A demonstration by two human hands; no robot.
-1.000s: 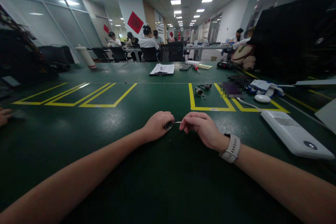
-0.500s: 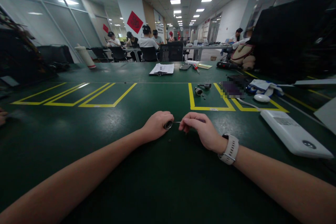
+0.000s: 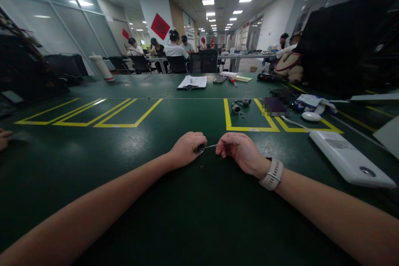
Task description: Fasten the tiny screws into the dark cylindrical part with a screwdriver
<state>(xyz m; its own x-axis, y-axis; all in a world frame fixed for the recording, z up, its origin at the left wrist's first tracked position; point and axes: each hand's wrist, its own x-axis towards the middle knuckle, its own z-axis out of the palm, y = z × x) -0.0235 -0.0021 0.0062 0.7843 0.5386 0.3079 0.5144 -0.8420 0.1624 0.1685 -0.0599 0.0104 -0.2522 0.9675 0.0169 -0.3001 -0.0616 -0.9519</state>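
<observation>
My left hand (image 3: 188,149) is closed around a hollow round metal part (image 3: 199,148), its open end facing right and towards me. Between the fingers of my right hand (image 3: 238,149) is a slim screwdriver (image 3: 210,146). Its thin shaft runs left to the opening of the metal part, and the hand hides its handle. A tiny ring-like piece (image 3: 201,167) lies on the green table (image 3: 199,216) below my left hand. Another small dark piece (image 3: 221,158) lies just below my right fingers.
Metal parts (image 3: 236,108) and small bits lie inside a yellow taped frame (image 3: 252,129). To the right are a white power bank-like device (image 3: 350,160), a white mouse-like object (image 3: 311,116) and gloves (image 3: 313,103). Farther back lies a clipboard (image 3: 192,82). Another person's hand (image 3: 4,138) shows at far left.
My right hand has shifted slightly right and rolled, its fingers lifting and opening more. The screwdriver shaft now slants into the metal part's opening. My left hand stays in place.
</observation>
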